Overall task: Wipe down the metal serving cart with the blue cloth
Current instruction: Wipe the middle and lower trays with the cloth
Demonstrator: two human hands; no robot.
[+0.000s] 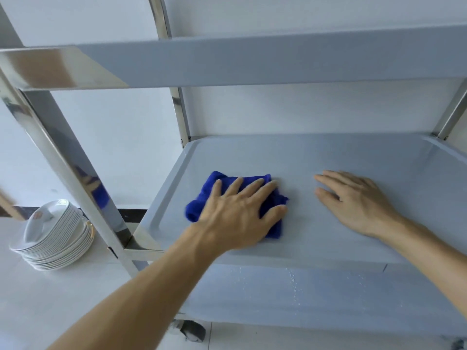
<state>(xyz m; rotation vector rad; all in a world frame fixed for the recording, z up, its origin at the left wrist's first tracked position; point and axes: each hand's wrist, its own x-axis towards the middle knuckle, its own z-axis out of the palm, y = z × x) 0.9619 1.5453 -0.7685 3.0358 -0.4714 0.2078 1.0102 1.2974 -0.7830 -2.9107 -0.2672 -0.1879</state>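
The metal serving cart (353,157) fills the view, with a grey middle shelf between shiny steel posts. A crumpled blue cloth (204,195) lies on the left part of that shelf. My left hand (237,213) presses flat on the cloth with fingers spread, covering most of it. My right hand (358,200) rests palm down on the bare shelf to the right of the cloth, fingers apart and holding nothing. Water droplets dot the shelf's front wall below my hands.
The cart's upper shelf (252,61) hangs close above the hands. A steel post (63,157) slants down at the left. A stack of white plates (55,238) sits on a white surface left of the cart. A caster wheel (192,329) shows below.
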